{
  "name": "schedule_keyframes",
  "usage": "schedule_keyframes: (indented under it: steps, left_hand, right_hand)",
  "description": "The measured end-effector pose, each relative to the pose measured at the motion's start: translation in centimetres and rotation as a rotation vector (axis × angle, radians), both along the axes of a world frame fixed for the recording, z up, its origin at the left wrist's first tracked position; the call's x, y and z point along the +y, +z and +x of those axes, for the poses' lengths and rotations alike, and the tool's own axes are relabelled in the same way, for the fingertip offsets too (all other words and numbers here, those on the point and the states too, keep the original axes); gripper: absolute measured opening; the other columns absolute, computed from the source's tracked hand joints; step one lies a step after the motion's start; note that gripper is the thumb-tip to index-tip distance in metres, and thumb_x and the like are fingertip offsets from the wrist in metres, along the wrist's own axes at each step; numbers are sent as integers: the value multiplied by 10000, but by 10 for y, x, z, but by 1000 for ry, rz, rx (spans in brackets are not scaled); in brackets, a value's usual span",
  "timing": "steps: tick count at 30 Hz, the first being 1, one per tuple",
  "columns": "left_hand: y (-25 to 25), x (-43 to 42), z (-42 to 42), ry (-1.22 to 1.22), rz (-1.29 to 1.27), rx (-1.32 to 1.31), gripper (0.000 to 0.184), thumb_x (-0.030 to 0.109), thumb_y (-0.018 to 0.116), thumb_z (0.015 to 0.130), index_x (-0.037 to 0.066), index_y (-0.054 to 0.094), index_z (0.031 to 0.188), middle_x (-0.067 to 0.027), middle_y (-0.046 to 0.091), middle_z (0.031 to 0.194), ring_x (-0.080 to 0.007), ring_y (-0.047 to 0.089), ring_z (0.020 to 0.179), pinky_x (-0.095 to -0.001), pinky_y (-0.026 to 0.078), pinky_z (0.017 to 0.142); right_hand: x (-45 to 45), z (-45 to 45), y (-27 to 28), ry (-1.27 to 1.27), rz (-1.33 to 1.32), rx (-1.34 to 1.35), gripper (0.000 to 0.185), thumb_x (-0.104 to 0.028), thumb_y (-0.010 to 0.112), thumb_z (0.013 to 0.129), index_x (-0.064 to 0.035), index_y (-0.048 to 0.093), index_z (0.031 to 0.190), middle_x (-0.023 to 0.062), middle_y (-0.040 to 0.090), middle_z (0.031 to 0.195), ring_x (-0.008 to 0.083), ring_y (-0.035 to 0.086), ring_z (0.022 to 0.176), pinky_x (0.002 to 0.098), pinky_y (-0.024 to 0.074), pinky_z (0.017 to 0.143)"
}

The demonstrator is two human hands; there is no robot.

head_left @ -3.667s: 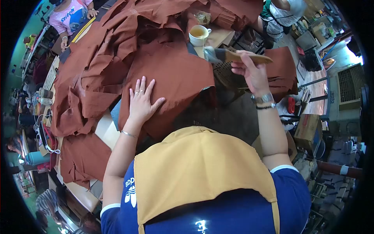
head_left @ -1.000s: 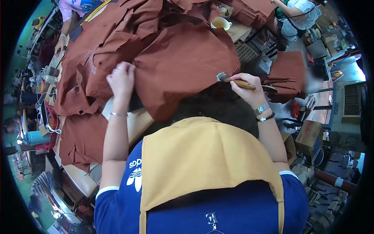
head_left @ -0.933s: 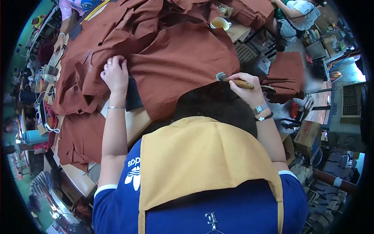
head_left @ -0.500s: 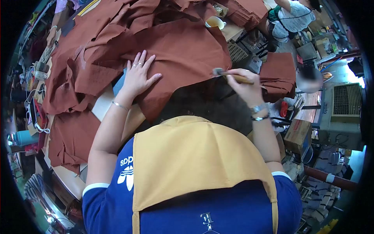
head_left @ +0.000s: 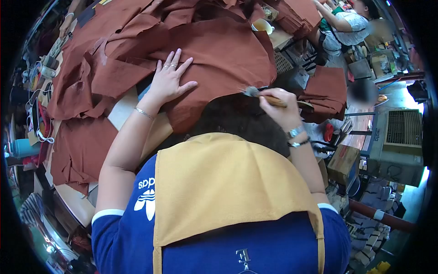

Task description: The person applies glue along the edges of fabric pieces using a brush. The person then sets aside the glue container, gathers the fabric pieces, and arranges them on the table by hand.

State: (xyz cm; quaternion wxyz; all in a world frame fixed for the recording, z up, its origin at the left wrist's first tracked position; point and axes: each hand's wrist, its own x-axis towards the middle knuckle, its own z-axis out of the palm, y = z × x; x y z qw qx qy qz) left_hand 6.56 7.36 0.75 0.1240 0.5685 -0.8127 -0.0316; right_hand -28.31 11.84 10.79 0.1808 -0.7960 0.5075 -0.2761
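Observation:
A large sheet of reddish-brown leather-like material (head_left: 219,55) spreads over the work surface, its near edge curving toward me. My left hand (head_left: 172,78) lies on it with fingers spread, pressing it flat. In my right hand (head_left: 282,107) is a brush (head_left: 273,100) with a wooden handle, my fingers wrapped round it. The pale bristles point left and sit at the sheet's near right edge. Whether they touch the sheet I cannot tell exactly.
More reddish-brown pieces lie heaped at the left (head_left: 82,146), and a folded stack (head_left: 324,91) stands at the right. A pale cup (head_left: 263,26) is beyond the sheet. Another person (head_left: 346,27) sits at the upper right. A cardboard box (head_left: 343,164) is at the right.
The brush has moved slightly left and down along the sheet's edge, its bristles now more visible. My left hand stays spread on the sheet. The whole view has shifted a little.

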Motion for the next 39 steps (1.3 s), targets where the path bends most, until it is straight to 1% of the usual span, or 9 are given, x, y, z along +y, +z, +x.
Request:
schedule_keyframes:
  steps: [2,7,12,16,22,26,29,32,39]
  left_hand:
    - [-2,0,-1,1,-12,-1,828,699,534,855,237,369,1522,-180,194,1617,-373,185,1490,-628,204,1147]
    - [-2,-3,0,-7,-6,-20,844,719,519,853,240,356,1528,-178,214,1611,-367,190,1488,-622,194,1155]
    - [0,-4,-1,-11,1,-23,829,694,519,872,230,338,1535,-167,208,1614,-357,175,1494,-627,192,1154]
    - [-3,-5,1,-11,-12,-17,869,755,501,838,234,370,1521,-176,230,1606,-367,196,1486,-627,189,1156]
    - [-5,-9,1,-24,-41,-38,854,734,518,847,240,353,1524,-175,256,1595,-383,228,1472,-646,207,1143]
    - [-4,-13,0,-46,-42,-17,858,738,520,843,238,357,1522,-177,258,1595,-388,234,1469,-648,211,1140]
    - [-5,-15,2,-57,-58,-23,855,745,512,841,234,372,1513,-183,269,1589,-390,246,1464,-648,222,1134]
    - [-8,-19,1,-66,-82,-18,850,754,504,836,232,399,1498,-192,286,1580,-392,263,1456,-643,238,1128]
    - [-3,-32,2,-118,-12,-17,861,732,526,842,248,338,1528,-177,241,1602,-385,232,1471,-663,223,1126]
  right_hand:
    - [0,-18,5,-54,3,150,122,-71,722,777,-35,722,894,146,705,810,275,703,740,335,553,693]
    - [3,50,5,112,-10,-163,133,-59,728,767,-34,719,898,141,704,822,281,693,746,335,541,689]
    - [7,18,6,95,-32,107,134,-65,731,762,-30,700,888,134,700,817,289,686,732,344,541,676]
    - [4,60,4,209,-56,-163,142,-62,733,770,-30,701,904,140,698,842,284,686,749,344,541,689]
    - [3,38,8,241,21,98,138,-60,723,774,-39,706,910,138,700,856,283,693,766,348,549,708]
    - [-2,74,11,319,-64,-133,167,-56,724,773,-46,707,939,139,703,879,285,695,785,349,551,719]
    - [2,83,-4,404,-9,-116,145,-61,721,778,-45,700,921,136,693,871,303,685,785,355,548,714]
    - [1,50,8,356,71,88,138,-65,723,775,-40,699,908,135,688,853,305,682,778,359,552,721]
    - [-5,97,2,502,8,-125,119,-38,711,779,-35,686,895,138,680,849,310,668,753,368,554,722]
